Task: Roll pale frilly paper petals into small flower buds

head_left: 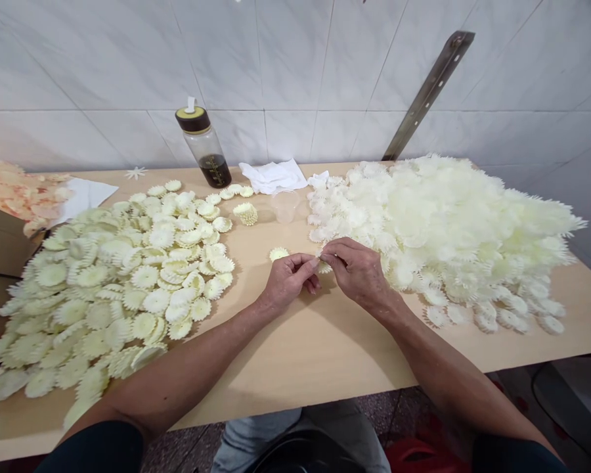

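Note:
My left hand (289, 279) and my right hand (357, 270) meet at the middle of the wooden table (320, 348), both pinched on one small cream fabric flower piece (324, 265). A single flower piece (278, 253) lies just beyond my left hand. A wide spread of flat cream flower pieces (113, 289) covers the table's left side. A tall fluffy heap of paler flower pieces (443, 230) fills the right side, its near edge touching my right hand.
A clear bottle with dark liquid (205, 147) stands by the tiled wall, with a white cloth (274, 176) and a clear plastic cup (285, 205) near it. A cardboard box (2, 240) and peach-coloured pieces (17, 190) sit at far left. A metal bar (428, 92) leans on the wall.

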Action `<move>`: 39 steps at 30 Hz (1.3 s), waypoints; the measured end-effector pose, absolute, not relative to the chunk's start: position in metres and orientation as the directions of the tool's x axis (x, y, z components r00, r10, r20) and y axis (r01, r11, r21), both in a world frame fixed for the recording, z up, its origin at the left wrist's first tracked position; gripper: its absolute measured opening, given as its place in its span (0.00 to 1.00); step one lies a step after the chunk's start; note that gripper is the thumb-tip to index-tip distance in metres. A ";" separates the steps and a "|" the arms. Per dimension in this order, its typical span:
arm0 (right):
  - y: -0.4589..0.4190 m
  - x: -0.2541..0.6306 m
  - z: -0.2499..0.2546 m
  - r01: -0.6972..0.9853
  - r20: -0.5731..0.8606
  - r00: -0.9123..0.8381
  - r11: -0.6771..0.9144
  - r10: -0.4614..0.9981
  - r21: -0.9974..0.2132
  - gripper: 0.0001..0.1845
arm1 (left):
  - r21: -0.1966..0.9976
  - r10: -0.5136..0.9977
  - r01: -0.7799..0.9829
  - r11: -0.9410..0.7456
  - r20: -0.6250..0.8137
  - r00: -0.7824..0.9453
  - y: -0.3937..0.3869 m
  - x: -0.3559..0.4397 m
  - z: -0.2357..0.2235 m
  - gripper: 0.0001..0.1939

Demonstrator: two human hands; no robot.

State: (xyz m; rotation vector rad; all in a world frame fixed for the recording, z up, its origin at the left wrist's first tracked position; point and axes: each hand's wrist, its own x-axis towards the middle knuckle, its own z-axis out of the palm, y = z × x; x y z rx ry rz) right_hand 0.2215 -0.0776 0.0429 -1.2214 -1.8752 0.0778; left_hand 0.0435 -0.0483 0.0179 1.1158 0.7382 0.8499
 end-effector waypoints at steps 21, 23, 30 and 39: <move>-0.075 0.250 0.070 -0.301 -0.134 0.015 -0.123 0.991 -0.946 0.17 | 0.952 0.889 -0.184 0.245 -0.144 0.434 -0.049 0.045 0.020 0.25; -0.075 0.251 0.069 -0.280 -0.131 0.000 -0.125 0.991 -0.952 0.16 | 0.952 0.888 -0.190 0.239 -0.136 0.439 -0.049 0.045 0.020 0.25; -0.079 0.250 0.073 0.003 -0.015 0.023 -0.015 1.000 -1.000 0.19 | 0.944 0.889 -0.206 0.256 -0.146 0.434 -0.048 0.046 0.018 0.25; -0.092 0.291 0.083 0.914 0.440 0.007 0.173 0.898 -0.368 0.10 | 0.949 0.891 -0.203 0.240 -0.133 0.434 -0.047 0.047 0.013 0.24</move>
